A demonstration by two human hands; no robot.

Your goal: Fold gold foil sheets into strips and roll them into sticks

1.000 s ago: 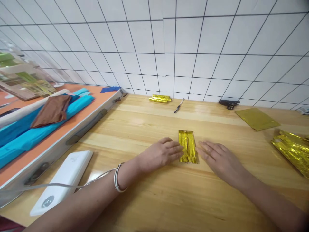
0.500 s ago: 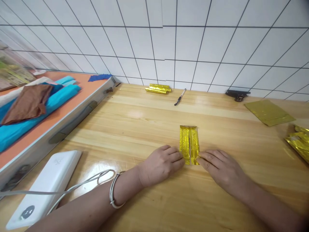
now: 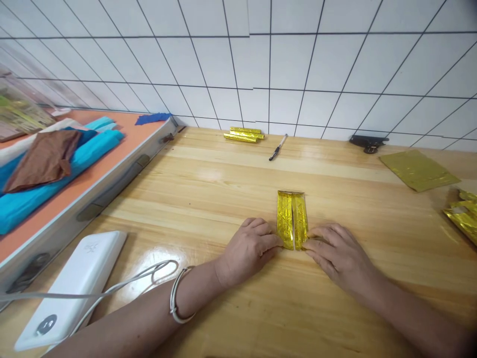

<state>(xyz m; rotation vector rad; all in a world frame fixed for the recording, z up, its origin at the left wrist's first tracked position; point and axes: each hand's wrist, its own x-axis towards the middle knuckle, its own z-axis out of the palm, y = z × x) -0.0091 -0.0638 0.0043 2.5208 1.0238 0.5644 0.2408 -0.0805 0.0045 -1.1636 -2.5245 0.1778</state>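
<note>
A creased piece of gold foil paper (image 3: 285, 219) lies on the wooden table, its two sides folded in so that a narrow gap runs down the middle. My left hand (image 3: 251, 246) is closed at its lower left corner, thumb and fingertips pinching the edge. At the lower right corner my right hand (image 3: 335, 251) pinches the foil in the same way. The fingertips cover both lower corners. The foil's far edge shows a dark fold line.
Rolled gold foil tubes (image 3: 244, 134), a pen (image 3: 278, 147) and a black clip (image 3: 368, 143) lie by the tiled wall. Flat gold sheets (image 3: 419, 170) and crumpled foil (image 3: 464, 214) are at right. A white power bank (image 3: 70, 291) with cable and folded cloths (image 3: 40, 161) are at left.
The fingers of both hands have shifted slightly at the foil's lower corners, and its near edge now sits a little higher. The foil otherwise stays in place.
</note>
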